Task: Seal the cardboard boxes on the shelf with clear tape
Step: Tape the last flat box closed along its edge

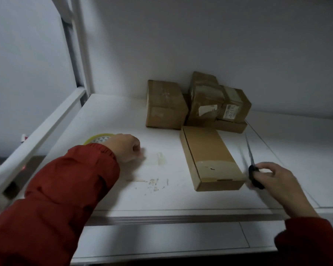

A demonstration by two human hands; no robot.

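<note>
1. Presently, beside the tape roll (99,138) on the shelf (108,116), the left hand (125,148) has its fingers curled, apparently pinching a clear tape strip (154,159).
2. The flat cardboard box (210,158) lies mid-shelf, apart from the strip.
3. The right hand (277,181) grips blurred scissors (253,169) beside the box. Cutting looks next, and the blades must cross to the strip.

Box labels (230,111) unreadably blurred
</note>
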